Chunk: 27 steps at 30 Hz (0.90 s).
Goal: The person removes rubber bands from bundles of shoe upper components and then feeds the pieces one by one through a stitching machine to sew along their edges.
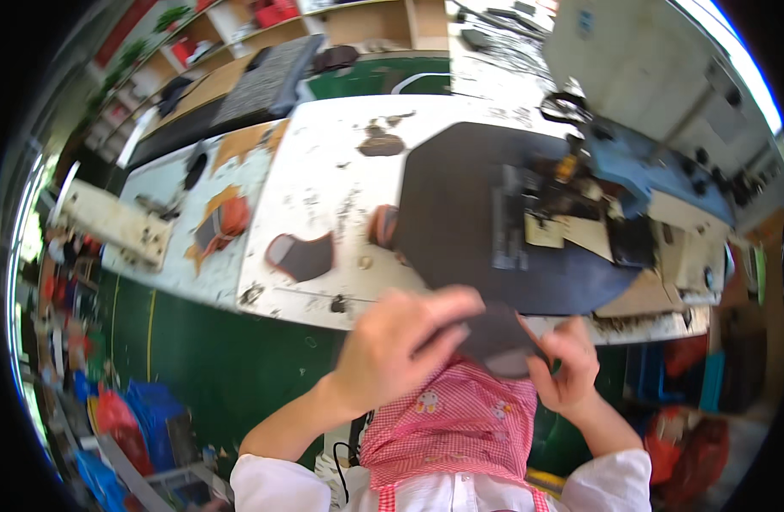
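Note:
In front of my apron, a curved dark grey fabric piece (494, 334) with a lighter grey patch is stretched between my hands, slightly blurred. My left hand (400, 341) pinches its left side between thumb and fingers. At the opposite edge, my right hand (567, 363) is closed on it with thumb and forefinger. A similar dark piece with a light patch and thin orange edging (302, 258) lies flat on the white table (324, 183). Another grey and orange piece (383, 226) rests against the left edge of the black board (460, 205).
A sewing machine (656, 171) stands to the right, its needle area above the black board. Further left, an orange and grey stack (226, 224) sits on a side table. Coloured bags (153, 418) lie on the green floor at lower left. Shelves line the back.

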Motion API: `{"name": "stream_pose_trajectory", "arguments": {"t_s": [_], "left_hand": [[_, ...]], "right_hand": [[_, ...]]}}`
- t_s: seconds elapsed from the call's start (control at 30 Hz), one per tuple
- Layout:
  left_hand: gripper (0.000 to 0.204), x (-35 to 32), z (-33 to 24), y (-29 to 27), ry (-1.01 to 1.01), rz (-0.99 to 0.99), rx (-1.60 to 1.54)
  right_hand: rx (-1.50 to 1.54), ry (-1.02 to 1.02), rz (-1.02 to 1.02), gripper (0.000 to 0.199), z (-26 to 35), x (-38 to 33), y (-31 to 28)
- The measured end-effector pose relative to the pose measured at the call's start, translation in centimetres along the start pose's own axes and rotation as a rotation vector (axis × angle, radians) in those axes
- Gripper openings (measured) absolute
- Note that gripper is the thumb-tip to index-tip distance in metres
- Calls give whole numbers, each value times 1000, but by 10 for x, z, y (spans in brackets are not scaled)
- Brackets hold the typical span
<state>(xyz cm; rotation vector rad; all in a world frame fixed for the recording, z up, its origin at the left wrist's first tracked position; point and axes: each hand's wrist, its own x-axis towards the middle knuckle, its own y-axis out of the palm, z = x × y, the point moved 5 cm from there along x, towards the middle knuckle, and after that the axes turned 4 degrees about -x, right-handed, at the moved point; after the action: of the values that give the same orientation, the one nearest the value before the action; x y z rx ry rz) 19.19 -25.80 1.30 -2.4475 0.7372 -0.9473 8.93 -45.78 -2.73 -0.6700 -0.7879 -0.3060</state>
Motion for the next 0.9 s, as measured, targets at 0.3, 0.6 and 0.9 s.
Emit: {"name": "stream_pose_trajectory", "arguments": {"t_s": [0.3, 0.6, 0.9], "left_hand": [[63, 48, -31, 46, 153, 213, 418], [52, 59, -25, 44, 284, 95, 357], [51, 77, -6, 52, 237, 112, 309]], "right_hand": [[-438, 312, 90, 19, -22, 66, -27], [76, 228, 300, 31, -33, 77, -44], [-187, 131, 173, 37, -48, 72, -41]]}}
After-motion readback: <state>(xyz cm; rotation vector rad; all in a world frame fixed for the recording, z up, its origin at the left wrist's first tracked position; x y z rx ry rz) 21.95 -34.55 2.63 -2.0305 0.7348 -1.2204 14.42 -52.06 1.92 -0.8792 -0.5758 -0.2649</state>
